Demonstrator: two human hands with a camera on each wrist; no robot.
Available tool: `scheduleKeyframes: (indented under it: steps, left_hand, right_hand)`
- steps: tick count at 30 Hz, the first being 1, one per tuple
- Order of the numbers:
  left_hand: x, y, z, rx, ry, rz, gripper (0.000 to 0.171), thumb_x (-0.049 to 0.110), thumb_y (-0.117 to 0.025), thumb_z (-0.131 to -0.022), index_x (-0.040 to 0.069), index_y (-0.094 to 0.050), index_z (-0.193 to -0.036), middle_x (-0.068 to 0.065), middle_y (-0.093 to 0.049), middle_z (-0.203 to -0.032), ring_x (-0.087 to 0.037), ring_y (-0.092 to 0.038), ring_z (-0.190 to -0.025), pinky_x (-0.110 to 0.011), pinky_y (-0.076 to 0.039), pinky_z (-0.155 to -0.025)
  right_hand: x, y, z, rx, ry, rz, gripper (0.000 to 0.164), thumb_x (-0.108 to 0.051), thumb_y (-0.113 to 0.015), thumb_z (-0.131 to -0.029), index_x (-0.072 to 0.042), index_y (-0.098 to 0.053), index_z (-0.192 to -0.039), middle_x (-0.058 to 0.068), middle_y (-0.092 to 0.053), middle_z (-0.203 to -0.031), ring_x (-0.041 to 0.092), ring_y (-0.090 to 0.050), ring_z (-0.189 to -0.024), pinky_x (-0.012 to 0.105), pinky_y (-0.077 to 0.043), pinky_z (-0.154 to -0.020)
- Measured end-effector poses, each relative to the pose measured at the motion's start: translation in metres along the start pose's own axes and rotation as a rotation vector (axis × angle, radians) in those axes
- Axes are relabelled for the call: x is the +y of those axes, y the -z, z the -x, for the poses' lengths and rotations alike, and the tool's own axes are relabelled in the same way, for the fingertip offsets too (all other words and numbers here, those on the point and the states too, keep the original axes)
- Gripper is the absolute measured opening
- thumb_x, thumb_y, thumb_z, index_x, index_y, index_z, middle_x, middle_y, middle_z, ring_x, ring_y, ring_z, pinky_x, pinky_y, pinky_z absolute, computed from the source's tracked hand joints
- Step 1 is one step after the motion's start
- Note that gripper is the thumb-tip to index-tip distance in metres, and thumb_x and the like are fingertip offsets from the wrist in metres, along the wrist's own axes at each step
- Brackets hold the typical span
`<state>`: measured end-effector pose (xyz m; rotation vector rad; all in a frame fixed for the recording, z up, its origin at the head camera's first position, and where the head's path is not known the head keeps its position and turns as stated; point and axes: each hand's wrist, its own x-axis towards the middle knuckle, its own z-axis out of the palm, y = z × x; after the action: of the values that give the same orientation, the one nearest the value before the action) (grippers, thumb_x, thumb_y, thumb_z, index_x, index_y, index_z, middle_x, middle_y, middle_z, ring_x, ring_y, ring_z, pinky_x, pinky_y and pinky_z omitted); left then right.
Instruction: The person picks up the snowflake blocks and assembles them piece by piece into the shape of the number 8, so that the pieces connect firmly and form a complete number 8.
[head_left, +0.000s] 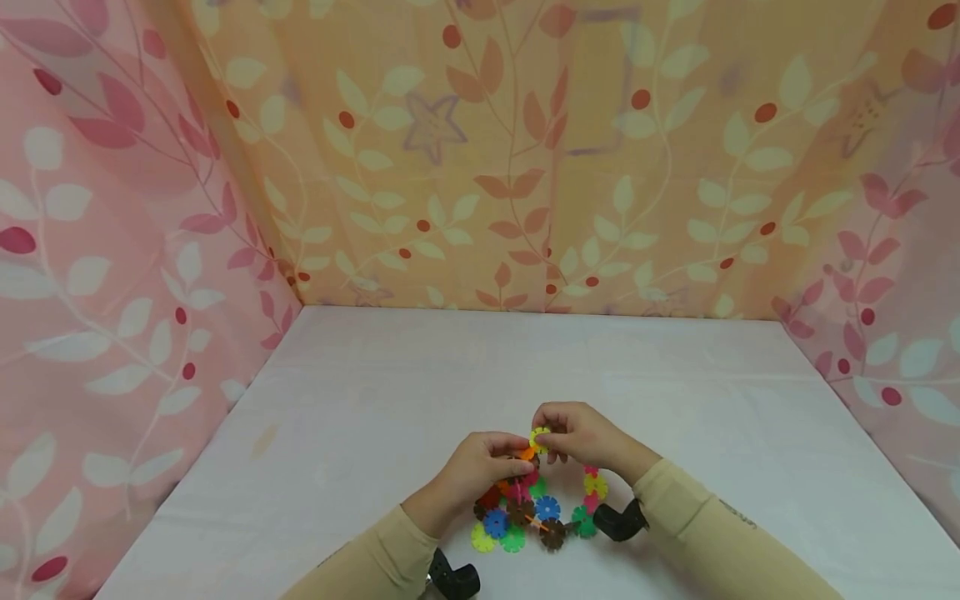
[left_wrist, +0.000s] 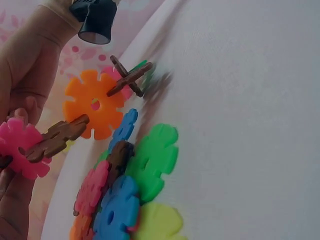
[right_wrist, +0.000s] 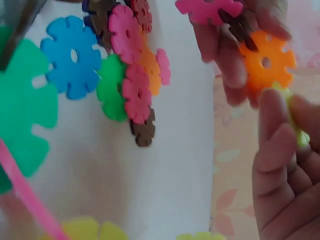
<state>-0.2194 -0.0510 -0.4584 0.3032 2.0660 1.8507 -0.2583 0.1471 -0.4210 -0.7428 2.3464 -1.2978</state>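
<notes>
Flat, notched plastic snowflake discs are linked into a chain. My right hand (head_left: 588, 435) pinches a yellow disc (head_left: 538, 439) between thumb and fingers. This disc meets the edge of an orange disc (right_wrist: 270, 62); how deeply their notches join is hidden by fingers. My left hand (head_left: 483, 458) holds the chain just beside it, its fingers around the orange disc and the brown disc (right_wrist: 237, 29) linked to it. A pink disc (right_wrist: 209, 9) follows the brown one. Both hands are close together above the white table (head_left: 420, 367).
Below the hands lies more of the chain, with blue (head_left: 496, 523), green (head_left: 583, 521), brown (head_left: 552, 535) and yellow-green (head_left: 483, 538) discs. Black wrist cameras (head_left: 621, 521) sit on both forearms. Floral curtains (head_left: 480, 167) enclose the table's back and sides.
</notes>
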Motion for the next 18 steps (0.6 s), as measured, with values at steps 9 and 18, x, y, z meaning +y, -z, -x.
scheduleKeyframes:
  steps: [9, 18]
  left_hand:
    - [-0.001, 0.001, 0.001, 0.003, 0.016, 0.049, 0.031, 0.015, -0.069, -0.081, 0.0, -0.065, -0.108, -0.01, -0.068, -0.099, -0.013, -0.062, -0.084, -0.027, -0.052, -0.074]
    - [-0.001, 0.0, 0.001, 0.009, 0.008, 0.07, 0.027, 0.013, -0.068, -0.082, 0.002, -0.067, -0.106, -0.013, -0.067, -0.102, -0.013, -0.063, -0.085, -0.029, -0.052, -0.076]
  right_hand:
    - [-0.004, 0.013, 0.003, -0.029, -0.01, 0.066, 0.008, -0.017, -0.062, -0.087, -0.011, -0.067, -0.089, 0.004, -0.06, -0.069, 0.02, -0.05, -0.057, 0.026, -0.042, -0.046]
    - [-0.003, 0.008, 0.002, -0.022, 0.015, 0.055, 0.01, -0.017, -0.063, -0.086, -0.011, -0.069, -0.092, 0.001, -0.063, -0.073, 0.024, -0.055, -0.062, 0.035, -0.049, -0.053]
